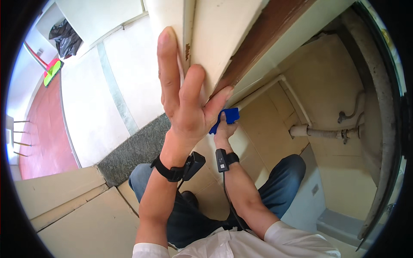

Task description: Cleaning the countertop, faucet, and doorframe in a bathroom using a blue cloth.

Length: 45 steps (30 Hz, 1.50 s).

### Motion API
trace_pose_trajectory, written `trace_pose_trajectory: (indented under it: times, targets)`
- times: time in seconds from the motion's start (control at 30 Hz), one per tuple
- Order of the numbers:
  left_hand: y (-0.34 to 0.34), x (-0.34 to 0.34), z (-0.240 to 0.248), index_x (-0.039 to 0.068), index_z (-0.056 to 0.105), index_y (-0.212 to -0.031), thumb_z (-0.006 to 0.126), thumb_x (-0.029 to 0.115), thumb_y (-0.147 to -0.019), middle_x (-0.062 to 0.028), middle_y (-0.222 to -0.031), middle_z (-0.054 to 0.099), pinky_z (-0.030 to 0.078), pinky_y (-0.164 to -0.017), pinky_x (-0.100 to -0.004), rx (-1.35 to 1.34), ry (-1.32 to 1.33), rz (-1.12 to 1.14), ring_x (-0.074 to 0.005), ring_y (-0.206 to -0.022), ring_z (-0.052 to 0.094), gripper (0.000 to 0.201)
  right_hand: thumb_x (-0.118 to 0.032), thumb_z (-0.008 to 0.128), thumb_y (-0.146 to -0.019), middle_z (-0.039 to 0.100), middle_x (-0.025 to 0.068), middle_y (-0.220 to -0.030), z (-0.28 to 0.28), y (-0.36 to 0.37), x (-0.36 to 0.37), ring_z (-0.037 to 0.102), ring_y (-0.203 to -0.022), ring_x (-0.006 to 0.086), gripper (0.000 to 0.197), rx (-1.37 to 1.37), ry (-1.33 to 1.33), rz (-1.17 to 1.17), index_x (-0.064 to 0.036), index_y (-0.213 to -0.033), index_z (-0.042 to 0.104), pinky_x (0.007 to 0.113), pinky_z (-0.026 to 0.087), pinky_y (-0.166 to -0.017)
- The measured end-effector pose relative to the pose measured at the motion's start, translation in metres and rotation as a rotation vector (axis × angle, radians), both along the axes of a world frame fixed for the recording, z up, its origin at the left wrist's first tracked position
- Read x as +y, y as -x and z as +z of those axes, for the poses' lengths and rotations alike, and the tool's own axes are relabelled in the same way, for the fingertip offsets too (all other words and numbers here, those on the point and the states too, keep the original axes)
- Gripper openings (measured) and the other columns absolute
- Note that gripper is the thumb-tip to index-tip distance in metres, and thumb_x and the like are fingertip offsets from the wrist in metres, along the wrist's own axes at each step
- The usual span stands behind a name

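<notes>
My left hand [185, 94] reaches up to a cream door [223, 30]. Its fingers lie along the left face and its thumb presses near the brown-worn bottom edge, so the door's edge is clasped between them. Lower and just to the right, my right hand [224, 130] is closed on a blue cloth [231, 114], folded or bunched, close to the tiled floor. Part of the cloth is hidden behind my left hand and my right fingers. Each wrist wears a black strap with a small box.
On the right, a corrugated drain pipe [327, 132] and a thin white pipe [297, 99] run below a basin's underside [373, 129]. A dark stone threshold [129, 148] crosses the doorway. Beyond it are a green-and-red broom [53, 72] and a black bag [65, 38].
</notes>
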<state>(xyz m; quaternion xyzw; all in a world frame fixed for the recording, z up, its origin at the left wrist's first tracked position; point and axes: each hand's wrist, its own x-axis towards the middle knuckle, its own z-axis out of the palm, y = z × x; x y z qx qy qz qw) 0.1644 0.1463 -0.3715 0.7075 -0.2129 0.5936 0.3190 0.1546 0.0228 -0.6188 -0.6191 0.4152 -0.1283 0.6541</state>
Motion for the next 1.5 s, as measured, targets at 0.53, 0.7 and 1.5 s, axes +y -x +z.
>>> trace_pose_trajectory:
  times: [0.53,0.7,1.5]
  targets:
    - [0.012,-0.014,0.009,0.009,0.044,-0.132,0.073,0.028,-0.085,-0.0345,-0.149,0.023,0.044,-0.098,-0.0506,0.099,0.075,0.084,-0.0508,-0.135,0.031,0.059,-0.013,0.078,-0.076,0.067,0.0213,-0.101,0.005,-0.029,-0.016,0.065,-0.095,0.0315,0.042,0.140,0.304,-0.106,0.0031,-0.108,0.055,0.039,0.048,-0.087]
    - [0.012,-0.019,0.009,0.009,0.044,-0.133,0.074,0.027,-0.084,-0.0340,-0.149,0.022,0.042,-0.100,-0.0518,0.127,0.090,0.081,-0.0505,-0.136,0.030,0.060,-0.008,0.081,-0.072,0.066,0.0157,-0.092,-0.026,-0.010,-0.016,0.064,-0.087,0.0272,0.038,0.003,0.323,-0.003,-0.0001,-0.097,0.053,0.038,0.048,-0.084]
    - [0.016,-0.013,-0.003,0.013,0.039,-0.136,0.074,0.028,-0.084,-0.0334,-0.150,0.021,0.029,-0.109,-0.0573,0.144,0.104,0.065,-0.0517,-0.137,0.026,0.064,-0.010,0.077,-0.075,0.065,0.0230,-0.104,0.006,-0.046,-0.023,0.063,-0.099,0.0352,0.041,0.067,0.267,-0.074,0.0027,-0.108,0.056,0.040,0.048,-0.090]
